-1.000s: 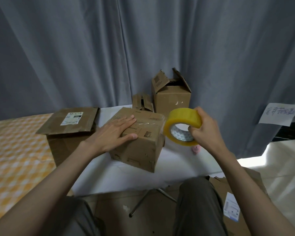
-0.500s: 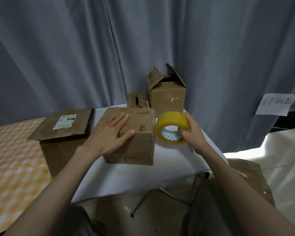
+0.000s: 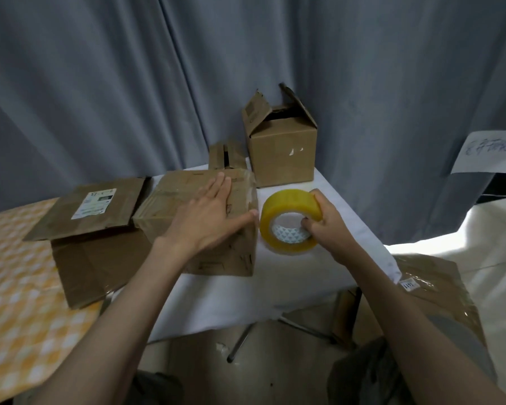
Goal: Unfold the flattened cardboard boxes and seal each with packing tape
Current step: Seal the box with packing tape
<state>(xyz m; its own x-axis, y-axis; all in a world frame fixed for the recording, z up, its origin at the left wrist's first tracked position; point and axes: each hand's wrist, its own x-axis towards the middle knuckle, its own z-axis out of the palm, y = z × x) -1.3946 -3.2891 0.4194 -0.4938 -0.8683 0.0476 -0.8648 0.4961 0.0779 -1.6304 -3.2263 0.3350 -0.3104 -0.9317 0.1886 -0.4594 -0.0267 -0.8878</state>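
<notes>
A closed brown cardboard box (image 3: 170, 200) sits on the white table (image 3: 275, 287) in front of me. My left hand (image 3: 208, 217) lies flat on its top, fingers straight, thumb at the right edge. Just right of the box, my right hand (image 3: 324, 226) grips a yellow roll of packing tape (image 3: 289, 211), fingers hooked through its core, the roll almost touching the box's side.
An open-topped box (image 3: 284, 153) stands at the table's back, a small folded carton (image 3: 225, 154) beside it. A larger box with a label (image 3: 94, 229) sits to the left on a checked orange cloth (image 3: 15, 302). Flattened cardboard (image 3: 438, 293) lies low right. Grey curtain behind.
The tape roll in my right hand has come down and closer to the box's right side. My left hand stays flat on the box top; the box has turned squarer to me.
</notes>
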